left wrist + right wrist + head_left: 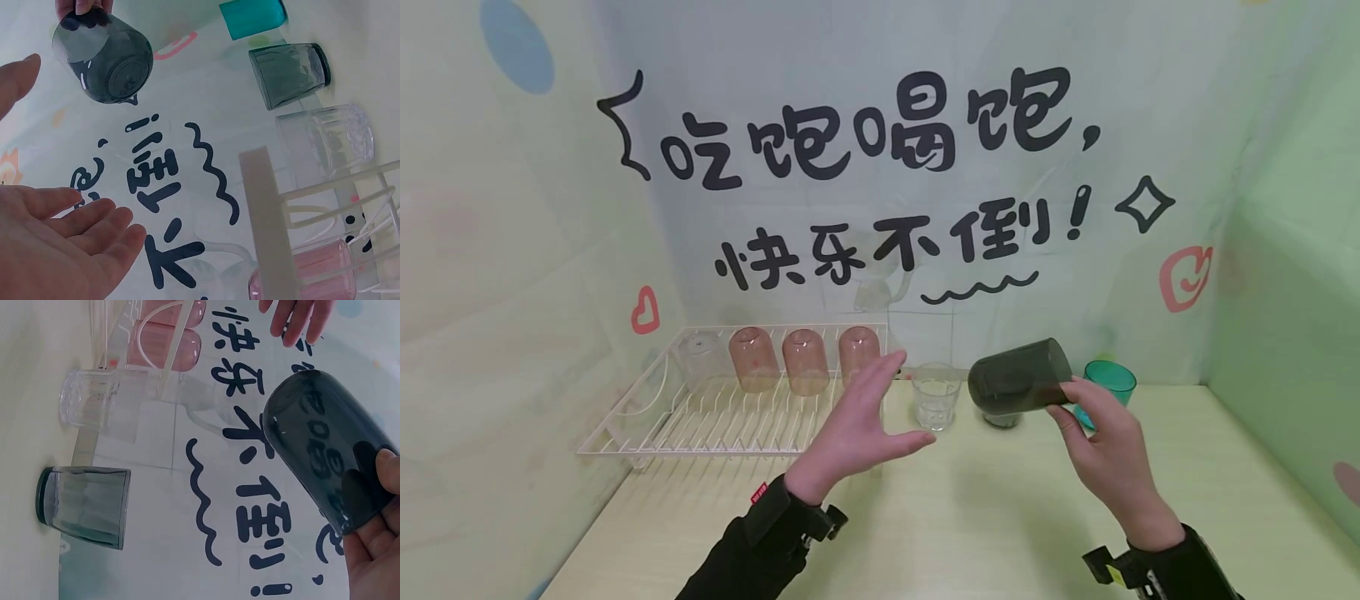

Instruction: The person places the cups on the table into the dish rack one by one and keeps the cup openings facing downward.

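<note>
My right hand pinches a dark grey glass near its rim. The glass is held up off the table, tilted nearly sideways, its base pointing left toward my other hand. My left hand is in the air with fingers extended and thumb apart, holding nothing, in front of the dish rack's right end. In the left wrist view the palm and straight fingers show, with the grey glass apart from them. Behind the held glass stands a second grey glass, mostly hidden in the head view.
A white wire dish rack at left carries a clear glass and three upside-down pink glasses. A clear tumbler stands right of the rack, a teal glass farther right. A printed cloth backdrop rises behind.
</note>
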A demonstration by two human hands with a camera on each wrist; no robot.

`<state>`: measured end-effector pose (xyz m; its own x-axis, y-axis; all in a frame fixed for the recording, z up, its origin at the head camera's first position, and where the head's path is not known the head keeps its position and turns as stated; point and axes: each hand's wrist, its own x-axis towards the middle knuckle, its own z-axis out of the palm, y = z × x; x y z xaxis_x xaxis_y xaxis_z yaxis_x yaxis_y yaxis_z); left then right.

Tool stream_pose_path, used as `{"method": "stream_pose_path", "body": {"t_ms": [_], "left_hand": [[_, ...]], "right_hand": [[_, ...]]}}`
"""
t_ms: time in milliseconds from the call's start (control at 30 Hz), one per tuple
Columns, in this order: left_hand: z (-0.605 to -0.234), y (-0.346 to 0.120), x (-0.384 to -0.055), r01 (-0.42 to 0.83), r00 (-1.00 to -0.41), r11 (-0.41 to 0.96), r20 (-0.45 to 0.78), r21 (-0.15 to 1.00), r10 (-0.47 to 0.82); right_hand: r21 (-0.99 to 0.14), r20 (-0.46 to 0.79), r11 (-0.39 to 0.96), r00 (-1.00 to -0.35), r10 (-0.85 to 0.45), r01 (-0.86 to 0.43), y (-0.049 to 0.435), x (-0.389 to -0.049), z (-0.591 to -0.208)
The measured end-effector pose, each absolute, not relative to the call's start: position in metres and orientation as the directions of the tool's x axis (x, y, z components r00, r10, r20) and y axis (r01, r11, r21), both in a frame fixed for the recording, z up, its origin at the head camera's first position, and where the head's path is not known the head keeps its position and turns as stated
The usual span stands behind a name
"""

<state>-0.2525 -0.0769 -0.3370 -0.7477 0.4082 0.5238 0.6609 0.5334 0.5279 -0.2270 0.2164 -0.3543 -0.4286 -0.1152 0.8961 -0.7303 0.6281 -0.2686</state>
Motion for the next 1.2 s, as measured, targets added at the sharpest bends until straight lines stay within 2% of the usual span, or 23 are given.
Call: {"method": "stream_pose_path", "body": {"t_ms": [167, 333, 633, 833, 1200], "left_hand": [[-0.337, -0.073, -0.249, 0.637, -0.771, 0.478, 0.49, 0.604, 0.407], [-0.337, -0.07, -0.247, 0.636, -0.771, 0.45, 0.496, 0.627, 0.4], [-0.334, -0.061, -0.247, 0.691, -0.72, 0.347, 0.56, 0.634, 0.41], [-0.333, -0.054, -0.247, 0.723, -0.685, 0.278, 0.607, 0.632, 0.404], [-0.334, -0.047, -0.247, 0.707, -0.683, 0.133, 0.623, 0.694, 0.38]], "right_hand": [[-0.324, 0.88, 0.597, -0.465, -0.094, -0.734, 0.207, -0.222, -0.353], [-0.35, 0.886, 0.535, -0.458, -0.077, -0.769, 0.197, -0.218, -0.349], [-0.457, 0.855, 0.369, -0.514, -0.068, -0.809, 0.176, -0.2, -0.332], [-0.493, 0.839, 0.328, -0.54, -0.065, -0.806, 0.17, -0.199, -0.335], [-0.51, 0.838, 0.234, -0.539, -0.081, -0.828, 0.164, -0.199, -0.339]]}}
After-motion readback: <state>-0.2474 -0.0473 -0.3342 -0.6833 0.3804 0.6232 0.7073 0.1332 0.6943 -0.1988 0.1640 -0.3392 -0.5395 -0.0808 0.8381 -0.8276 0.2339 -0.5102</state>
